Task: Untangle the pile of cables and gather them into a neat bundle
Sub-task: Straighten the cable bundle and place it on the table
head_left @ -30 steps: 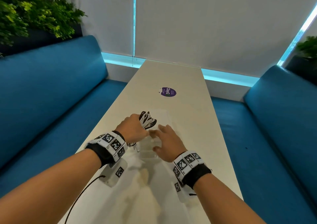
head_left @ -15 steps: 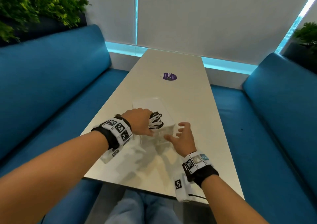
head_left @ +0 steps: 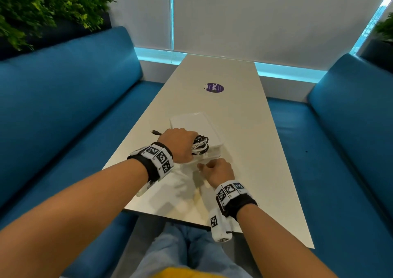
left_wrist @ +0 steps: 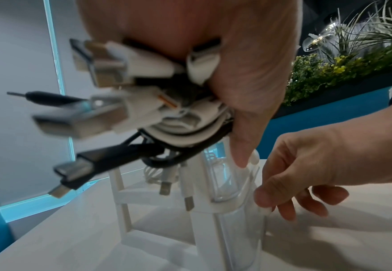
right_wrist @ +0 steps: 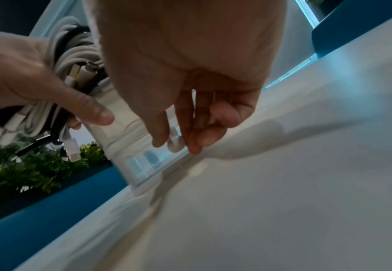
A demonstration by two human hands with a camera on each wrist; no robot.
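Note:
My left hand [head_left: 180, 147] grips a coiled bundle of black and white cables [head_left: 201, 144], holding it just above the near end of a translucent white box [head_left: 197, 122] on the table. In the left wrist view the cable bundle [left_wrist: 167, 110] shows several USB plugs sticking out to the left. A black plug [head_left: 154, 132] pokes out behind the hand. My right hand [head_left: 209, 167] is curled at the box's front, with thumb and fingers pinching a small white knob [right_wrist: 174, 144] on the front panel.
The long white table [head_left: 244, 128] runs away from me, with a purple round sticker [head_left: 214, 88] farther up. Blue sofas [head_left: 63, 107] flank both sides, and plants [head_left: 42, 7] stand behind the left one. The table's near edge is just under my wrists.
My right hand went from spread fingers beside the box to a curled pinch on the front knob. The left hand kept the bundle and lowered it over the box's near end.

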